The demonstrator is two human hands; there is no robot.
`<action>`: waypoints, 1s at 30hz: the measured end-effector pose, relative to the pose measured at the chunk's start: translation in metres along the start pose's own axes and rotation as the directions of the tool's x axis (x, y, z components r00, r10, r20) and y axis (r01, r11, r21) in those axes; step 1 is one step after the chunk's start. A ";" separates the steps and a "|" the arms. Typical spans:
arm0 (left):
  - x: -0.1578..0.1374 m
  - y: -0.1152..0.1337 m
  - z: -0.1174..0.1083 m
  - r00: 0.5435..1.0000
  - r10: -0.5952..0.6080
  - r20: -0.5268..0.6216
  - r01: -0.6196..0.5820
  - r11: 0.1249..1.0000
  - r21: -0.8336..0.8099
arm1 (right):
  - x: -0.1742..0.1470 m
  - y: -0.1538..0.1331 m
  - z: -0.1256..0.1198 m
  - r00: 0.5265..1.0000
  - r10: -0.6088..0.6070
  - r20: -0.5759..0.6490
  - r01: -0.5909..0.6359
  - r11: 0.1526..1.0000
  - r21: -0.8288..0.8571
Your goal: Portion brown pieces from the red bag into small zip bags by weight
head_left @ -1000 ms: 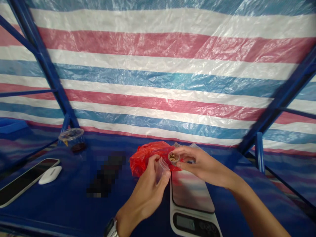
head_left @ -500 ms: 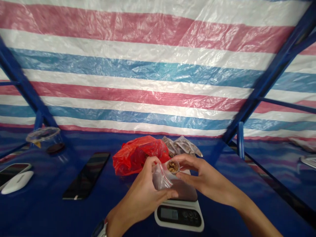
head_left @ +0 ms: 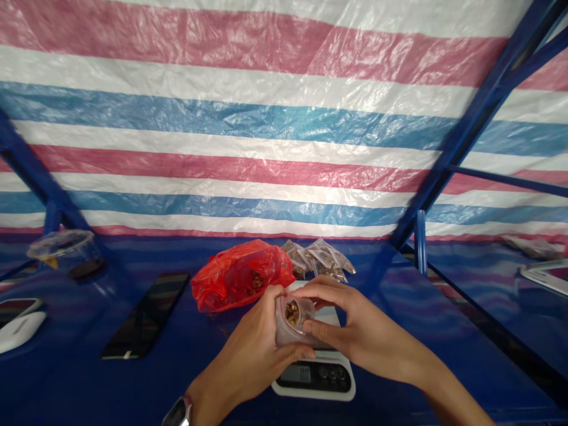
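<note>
Left hand (head_left: 255,349) pinches small zip bag (head_left: 286,331) mouth open above the scale (head_left: 316,373); right hand (head_left: 350,331) pinches small cup (head_left: 298,310) of brown bits. Bag likely light, limp, slippery: grip at rim.

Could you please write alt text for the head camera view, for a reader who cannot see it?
Two bare hands, left hand and right hand, tip a small clear cup of brown pieces into a small clear zip bag above a white digital scale. A crumpled red plastic bag lies behind on the blue table.
</note>
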State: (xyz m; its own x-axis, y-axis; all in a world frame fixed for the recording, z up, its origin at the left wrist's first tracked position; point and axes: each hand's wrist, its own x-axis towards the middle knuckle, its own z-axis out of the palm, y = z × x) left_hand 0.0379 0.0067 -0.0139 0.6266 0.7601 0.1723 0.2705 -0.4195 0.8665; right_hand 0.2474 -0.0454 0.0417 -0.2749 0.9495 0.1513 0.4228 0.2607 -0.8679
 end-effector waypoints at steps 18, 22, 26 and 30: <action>-0.008 -0.014 -0.012 0.973 0.107 -0.202 -0.054 0.966 0.252 | 0.018 -0.008 0.021 0.994 0.100 -0.042 -0.099 0.995 0.030; -0.005 -0.009 -0.005 0.975 0.058 -0.215 -0.041 0.996 0.082 | 0.017 -0.017 0.019 0.989 0.077 -0.127 -0.086 0.994 -0.061; -0.003 -0.003 0.001 0.980 -0.008 -0.198 -0.011 0.995 -0.095 | 0.012 -0.021 0.014 0.988 -0.003 -0.152 -0.024 0.984 -0.178; -0.003 0.000 0.008 0.976 0.023 -0.215 -0.047 0.993 -0.111 | 0.004 -0.025 0.012 0.985 -0.106 -0.139 0.067 0.964 -0.257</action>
State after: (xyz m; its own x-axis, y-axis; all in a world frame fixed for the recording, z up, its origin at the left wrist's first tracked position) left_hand 0.0417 0.0008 -0.0180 0.4608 0.8393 0.2885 0.1579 -0.3974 0.9040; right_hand 0.2252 -0.0505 0.0584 -0.1955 0.9317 0.3062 0.6112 0.3600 -0.7048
